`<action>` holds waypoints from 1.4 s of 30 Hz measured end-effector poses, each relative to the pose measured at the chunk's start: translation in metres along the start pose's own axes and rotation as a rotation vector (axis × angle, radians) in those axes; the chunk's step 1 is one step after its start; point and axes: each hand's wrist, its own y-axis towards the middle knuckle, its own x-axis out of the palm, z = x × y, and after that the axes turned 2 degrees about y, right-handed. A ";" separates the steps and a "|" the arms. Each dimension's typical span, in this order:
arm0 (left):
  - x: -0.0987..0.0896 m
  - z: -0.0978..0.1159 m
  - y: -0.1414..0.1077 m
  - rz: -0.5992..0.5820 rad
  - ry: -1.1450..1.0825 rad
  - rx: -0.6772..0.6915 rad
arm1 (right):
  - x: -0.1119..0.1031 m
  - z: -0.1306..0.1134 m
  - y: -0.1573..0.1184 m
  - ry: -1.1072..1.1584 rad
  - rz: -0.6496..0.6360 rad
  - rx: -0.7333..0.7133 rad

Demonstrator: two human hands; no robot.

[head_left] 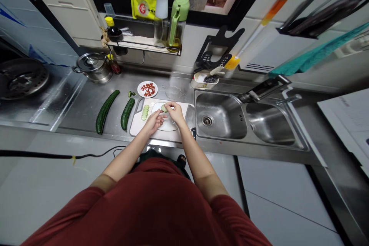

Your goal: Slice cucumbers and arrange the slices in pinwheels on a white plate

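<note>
A pale green cucumber slice (164, 108) is pinched in the fingers of my right hand (175, 113), above a white plate (168, 127) on the cutting board (137, 123). My left hand (155, 122) is just left of it, palm turned up and fingers apart, holding nothing I can make out. A row of overlapping cucumber slices (145, 112) lies on the board beside my left hand. Further left on the counter are a cut cucumber (127, 113), its small end pieces (131, 93) and a longer whole cucumber (107, 112).
Behind the board sit a plate of red chopped pieces (148, 89) and a clear dish (173, 92). A black handle (193, 133) shows at the board's right edge, near the double sink (221, 116). A steel pot (92, 67) stands back left, below a bottle shelf (144, 44).
</note>
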 end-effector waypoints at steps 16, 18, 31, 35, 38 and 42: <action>0.016 0.025 0.005 -0.203 -0.351 -0.149 | -0.006 -0.002 -0.003 0.015 -0.027 -0.078; 0.013 0.026 0.005 -0.200 -0.361 -0.120 | -0.007 0.001 -0.002 -0.004 -0.019 -0.099; 0.007 0.033 0.001 -0.062 -0.063 0.147 | -0.006 0.002 -0.003 0.036 -0.073 -0.074; 0.008 0.031 0.002 0.001 0.104 0.326 | -0.006 0.002 -0.003 0.033 -0.078 -0.069; 0.009 0.029 0.005 0.055 0.220 0.467 | -0.005 0.003 -0.003 0.029 -0.070 -0.063; 0.010 0.026 0.008 0.070 0.281 0.596 | -0.004 0.005 -0.002 0.034 -0.060 -0.064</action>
